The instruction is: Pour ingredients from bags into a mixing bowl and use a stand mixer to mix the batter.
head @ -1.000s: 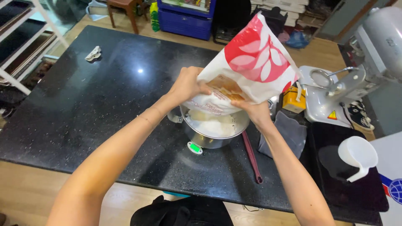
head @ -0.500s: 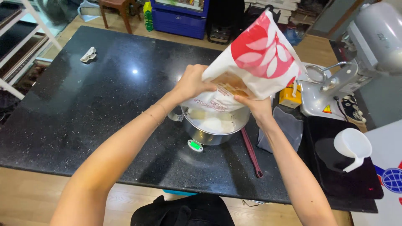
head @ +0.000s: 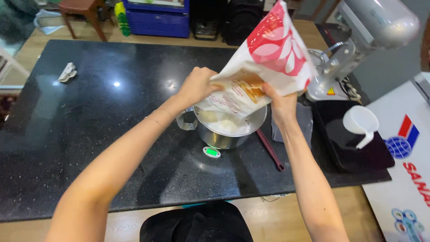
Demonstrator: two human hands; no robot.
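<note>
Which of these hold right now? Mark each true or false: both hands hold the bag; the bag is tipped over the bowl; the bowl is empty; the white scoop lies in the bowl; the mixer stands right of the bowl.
1. Both hands hold the bag: true, left hand and right hand grip it.
2. The bag is tipped over the bowl: true.
3. The bowl is empty: false, white powder lies inside.
4. The scoop lies in the bowl: false, it sits on the black tray.
5. The mixer stands right of the bowl: true.
</note>
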